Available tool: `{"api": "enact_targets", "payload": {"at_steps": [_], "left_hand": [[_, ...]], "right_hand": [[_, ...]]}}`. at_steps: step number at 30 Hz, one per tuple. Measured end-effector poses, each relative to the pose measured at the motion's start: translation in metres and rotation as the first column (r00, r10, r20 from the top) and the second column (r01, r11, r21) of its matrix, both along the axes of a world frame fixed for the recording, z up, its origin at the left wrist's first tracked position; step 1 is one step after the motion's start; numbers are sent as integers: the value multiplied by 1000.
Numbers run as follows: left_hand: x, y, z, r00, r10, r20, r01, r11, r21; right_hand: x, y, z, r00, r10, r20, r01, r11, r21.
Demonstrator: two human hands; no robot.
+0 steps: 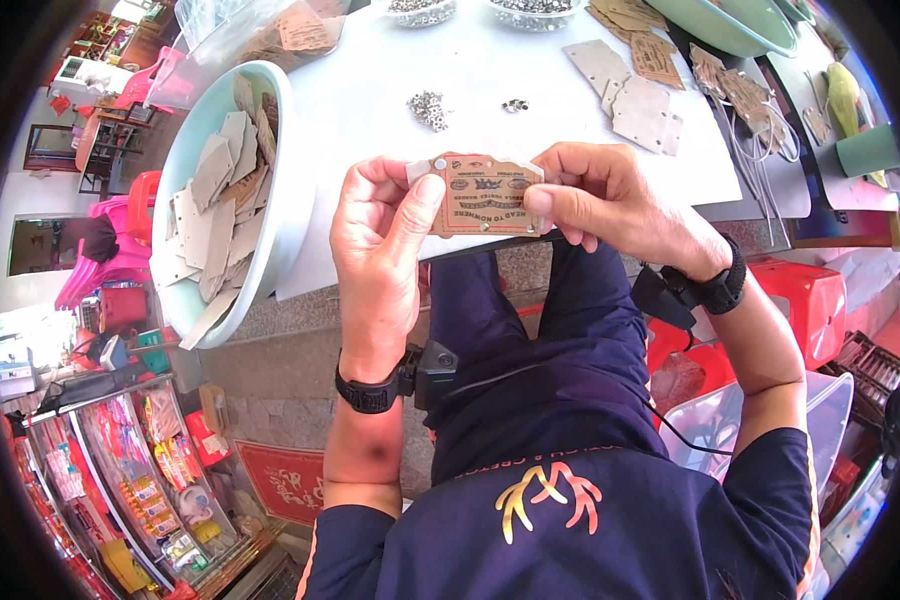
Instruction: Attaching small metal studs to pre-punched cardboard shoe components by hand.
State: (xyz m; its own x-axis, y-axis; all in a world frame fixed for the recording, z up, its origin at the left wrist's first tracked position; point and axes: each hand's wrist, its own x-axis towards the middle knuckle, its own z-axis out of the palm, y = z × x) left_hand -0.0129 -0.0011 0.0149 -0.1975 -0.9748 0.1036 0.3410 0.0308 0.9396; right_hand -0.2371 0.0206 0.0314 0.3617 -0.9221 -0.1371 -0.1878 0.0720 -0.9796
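Note:
A brown printed cardboard tag [485,212] with notched edges and small holes is held up between my hands, over the near edge of the white table [360,90]. My left hand [380,230] pinches its left end, thumb on the printed face, beside a round metal piece at the corner. My right hand [615,198] grips the right end between thumb and fingers. Some of the right fingers are hidden behind the tag. Just beyond it lie a pile of small silvery metal rings [429,110] and a smaller cluster [515,105] of them.
A pale green basin [298,150] of grey and brown tags stands left. Grey tags [645,115] and brown tags [656,60] lie at the far right. Two clear tubs [533,14] of metal pieces sit at the back. Red stools [795,300] stand to my right.

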Motion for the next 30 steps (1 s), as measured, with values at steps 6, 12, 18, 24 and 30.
{"api": "enact_targets", "payload": {"at_steps": [6, 12, 18, 24, 30], "left_hand": [[-9, 7, 2, 995, 17, -103, -16, 1000, 2], [-12, 21, -8, 971, -166, -171, 171, 985, 19], [-6, 20, -15, 978, -112, -173, 115, 993, 7], [-4, 20, -22, 987, -36, -156, 42, 999, 32], [1, 20, -22, 963, 62, -262, -30, 992, 125]], "right_hand": [[7, 4, -6, 986, -73, 149, 74, 997, 0], [19, 5, -8, 977, -56, 207, 55, 998, 6], [31, 3, -12, 974, -65, 217, 68, 998, -6], [46, 2, -7, 995, -88, 44, 89, 996, -18], [43, -24, -6, 991, -55, -124, 29, 980, -198]]}}
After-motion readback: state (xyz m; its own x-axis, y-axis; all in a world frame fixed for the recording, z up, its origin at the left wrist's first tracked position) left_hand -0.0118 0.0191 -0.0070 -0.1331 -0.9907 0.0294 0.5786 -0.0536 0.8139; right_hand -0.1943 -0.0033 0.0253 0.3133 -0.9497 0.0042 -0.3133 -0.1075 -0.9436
